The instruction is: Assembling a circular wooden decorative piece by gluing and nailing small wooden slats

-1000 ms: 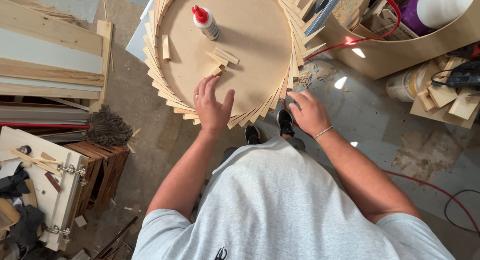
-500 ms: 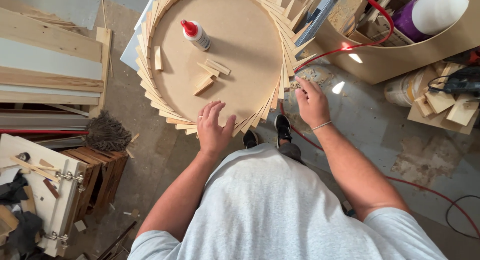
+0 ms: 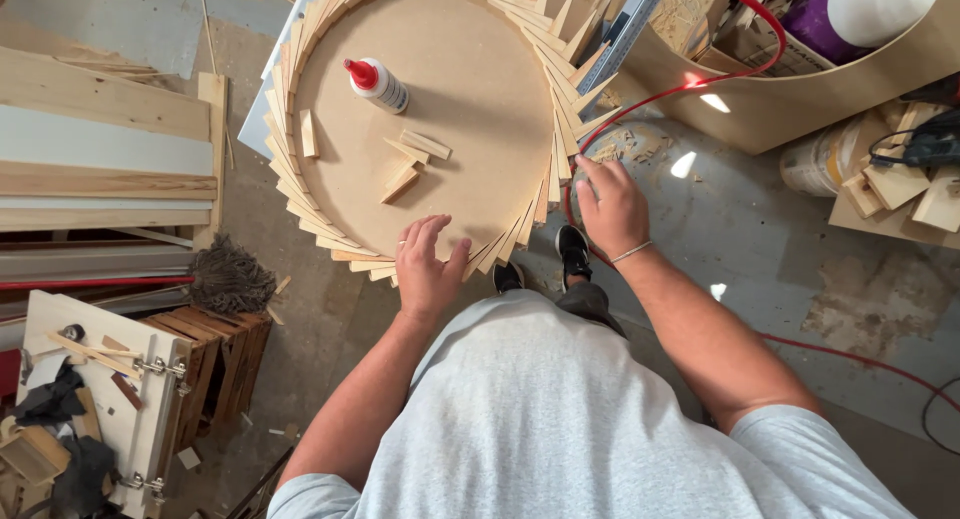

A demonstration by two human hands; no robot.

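Resting near my body, my left hand lies flat with fingers spread on the near edge of the large round tan wooden disc, touching the ring of overlapping pale wooden slats fanned around its rim; its grip pinches nothing. My right hand sits at the disc's right edge, fingertips on the slat ends, fingers loosely curled; whether that grip pinches a slat I cannot tell. My black shoes stand on the dusty concrete floor just below the disc. Farther in, small loose wooden blocks lie on the disc, and beyond them a white glue bottle with a red cap. A red hose curves past the disc's right side.
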